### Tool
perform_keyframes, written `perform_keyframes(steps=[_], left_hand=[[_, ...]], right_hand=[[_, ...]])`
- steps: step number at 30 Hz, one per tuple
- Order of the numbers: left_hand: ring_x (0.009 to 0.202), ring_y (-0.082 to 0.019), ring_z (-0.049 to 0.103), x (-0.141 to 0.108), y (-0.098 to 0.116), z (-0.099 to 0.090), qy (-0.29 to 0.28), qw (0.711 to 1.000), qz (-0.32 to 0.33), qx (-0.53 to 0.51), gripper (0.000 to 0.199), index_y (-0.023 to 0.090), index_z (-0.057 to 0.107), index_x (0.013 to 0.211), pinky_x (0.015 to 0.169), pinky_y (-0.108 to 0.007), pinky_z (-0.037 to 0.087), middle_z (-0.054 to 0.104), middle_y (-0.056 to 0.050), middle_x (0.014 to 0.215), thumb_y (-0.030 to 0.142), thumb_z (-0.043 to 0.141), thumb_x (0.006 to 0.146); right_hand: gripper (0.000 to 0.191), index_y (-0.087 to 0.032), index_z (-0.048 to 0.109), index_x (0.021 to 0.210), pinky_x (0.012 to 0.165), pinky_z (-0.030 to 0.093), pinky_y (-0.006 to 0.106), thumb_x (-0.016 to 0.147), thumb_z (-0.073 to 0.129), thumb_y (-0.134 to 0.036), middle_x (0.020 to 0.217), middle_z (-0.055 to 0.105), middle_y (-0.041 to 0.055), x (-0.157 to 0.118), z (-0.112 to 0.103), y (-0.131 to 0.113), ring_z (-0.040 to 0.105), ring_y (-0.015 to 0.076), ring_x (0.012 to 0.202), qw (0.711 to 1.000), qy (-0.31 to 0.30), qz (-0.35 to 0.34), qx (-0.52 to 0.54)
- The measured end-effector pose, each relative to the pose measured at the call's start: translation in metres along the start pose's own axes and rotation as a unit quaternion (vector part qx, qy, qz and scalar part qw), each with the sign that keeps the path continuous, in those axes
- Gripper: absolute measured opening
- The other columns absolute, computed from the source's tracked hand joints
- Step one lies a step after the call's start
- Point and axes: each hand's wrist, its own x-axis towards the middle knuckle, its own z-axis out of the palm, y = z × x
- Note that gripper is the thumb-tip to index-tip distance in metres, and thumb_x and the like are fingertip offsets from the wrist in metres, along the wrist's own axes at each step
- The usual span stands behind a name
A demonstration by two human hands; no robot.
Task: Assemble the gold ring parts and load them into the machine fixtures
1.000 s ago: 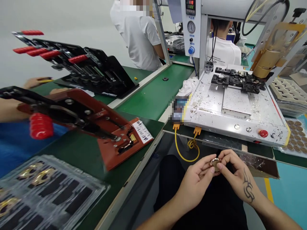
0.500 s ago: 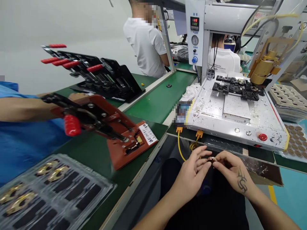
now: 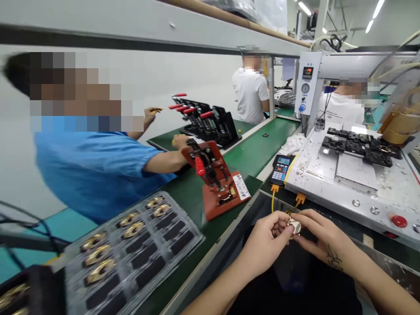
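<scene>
A small, rounded, shiny gold metal piece is held over my lap. My left hand is closed on it, with the thumb pressed across its face and the other fingers curled behind. On the other side, my right hand pinches its edge between thumb and fingers. Left of my hands stands a red-brown clamp fixture with a red-handled lever. Beyond it to the lower left lies a clear plastic tray holding several gold parts with openings in the middle, beside dark slots.
A white dispensing machine with black fixtures on its bed stands at right. A handheld keypad controller leans by it with yellow cables. Black clamp fixtures stand farther back. A co-worker in blue reaches across the left bench.
The view has swung left and up, bringing the co-worker in blue and more of the tray into sight. The gold piece has been turned so its bright face shows.
</scene>
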Motion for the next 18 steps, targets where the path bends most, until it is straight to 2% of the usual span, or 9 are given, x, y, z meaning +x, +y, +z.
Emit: perform_keyframes(steps=[2, 4, 5, 7, 8, 9, 11, 14, 18], left_hand=[[0.075, -0.016, 0.067, -0.002, 0.014, -0.017, 0.004, 0.998, 0.037, 0.052, 0.012, 0.018, 0.073, 0.1, 0.069, -0.026, 0.054, 0.074, -0.003, 0.086, 0.026, 0.066, 0.096], [0.083, -0.018, 0.069, -0.001, 0.032, -0.045, 0.061, 0.981, 0.133, 0.131, 0.013, 0.02, 0.074, 0.105, 0.075, -0.028, 0.054, 0.077, -0.005, 0.095, 0.026, 0.071, 0.095], [0.086, -0.019, 0.069, 0.001, 0.042, -0.063, 0.115, 0.957, 0.202, 0.174, 0.012, 0.021, 0.074, 0.105, 0.078, -0.029, 0.054, 0.077, -0.005, 0.097, 0.027, 0.071, 0.095], [0.09, -0.02, 0.069, 0.008, 0.059, -0.102, 0.231, 0.875, 0.346, 0.246, 0.009, 0.02, 0.073, 0.097, 0.084, -0.033, 0.053, 0.076, -0.007, 0.096, 0.027, 0.067, 0.098], [0.088, -0.02, 0.068, 0.012, 0.065, -0.121, 0.261, 0.835, 0.399, 0.276, 0.015, 0.02, 0.07, 0.09, 0.084, -0.034, 0.052, 0.075, -0.007, 0.092, 0.026, 0.063, 0.1], [0.083, -0.02, 0.067, 0.017, 0.069, -0.138, 0.263, 0.804, 0.433, 0.311, 0.022, 0.02, 0.067, 0.082, 0.082, -0.034, 0.051, 0.073, -0.006, 0.084, 0.026, 0.06, 0.102], [0.066, -0.017, 0.058, 0.027, 0.072, -0.162, 0.217, 0.77, 0.456, 0.39, 0.037, 0.022, 0.055, 0.065, 0.072, -0.033, 0.047, 0.061, -0.001, 0.064, 0.026, 0.057, 0.102], [0.051, -0.014, 0.037, 0.036, 0.077, -0.173, 0.177, 0.759, 0.441, 0.445, 0.052, 0.023, 0.035, 0.054, 0.06, -0.032, 0.035, 0.038, 0.005, 0.05, 0.029, 0.055, 0.101], [0.055, -0.013, 0.042, 0.047, 0.114, -0.181, 0.271, 0.813, 0.405, 0.318, 0.051, 0.022, 0.039, 0.06, 0.058, -0.028, 0.036, 0.04, 0.004, 0.058, 0.042, 0.052, 0.105]], right_hand=[[0.041, -0.026, 0.056, 0.144, 0.088, 0.061, 0.036, 0.103, 0.059, -0.018, 0.122, 0.071, 0.0122, 0.013, 0.0, 0.001, 0.073, 0.0248, 0.105, 0.999, 0.003, -0.043, -0.018], [0.041, -0.026, 0.056, 0.141, 0.083, 0.061, 0.034, 0.102, 0.062, -0.019, 0.115, 0.071, 0.0102, 0.026, 0.002, 0.005, 0.073, 0.0231, 0.096, 0.998, 0.022, -0.056, -0.018], [0.04, -0.027, 0.056, 0.139, 0.08, 0.061, 0.033, 0.101, 0.063, -0.019, 0.11, 0.071, 0.0088, 0.032, 0.003, 0.007, 0.072, 0.0221, 0.091, 0.998, 0.037, -0.056, -0.013], [0.037, -0.027, 0.058, 0.134, 0.075, 0.06, 0.032, 0.099, 0.066, -0.021, 0.102, 0.07, 0.0059, 0.045, 0.004, 0.01, 0.07, 0.0203, 0.082, 0.996, 0.068, -0.049, -0.002], [0.036, -0.028, 0.059, 0.132, 0.073, 0.06, 0.032, 0.098, 0.067, -0.022, 0.098, 0.07, 0.0045, 0.051, 0.004, 0.01, 0.068, 0.0196, 0.078, 0.995, 0.082, -0.048, 0.002], [0.036, -0.028, 0.06, 0.131, 0.071, 0.059, 0.031, 0.097, 0.068, -0.022, 0.095, 0.069, 0.0034, 0.056, 0.003, 0.01, 0.068, 0.0192, 0.075, 0.994, 0.093, -0.049, 0.004], [0.036, -0.028, 0.061, 0.13, 0.069, 0.059, 0.03, 0.095, 0.068, -0.021, 0.091, 0.069, 0.0021, 0.064, 0.003, 0.007, 0.068, 0.0189, 0.073, 0.993, 0.104, -0.05, 0.006], [0.035, -0.027, 0.061, 0.13, 0.068, 0.059, 0.029, 0.096, 0.068, -0.021, 0.089, 0.07, 0.0016, 0.074, 0.006, 0.003, 0.068, 0.0181, 0.072, 0.994, 0.098, -0.041, 0.02], [0.032, -0.024, 0.062, 0.127, 0.066, 0.057, 0.029, 0.095, 0.067, -0.023, 0.086, 0.067, 0.0014, 0.1, 0.023, 0.002, 0.065, 0.0174, 0.07, 0.994, 0.087, -0.041, 0.058]])
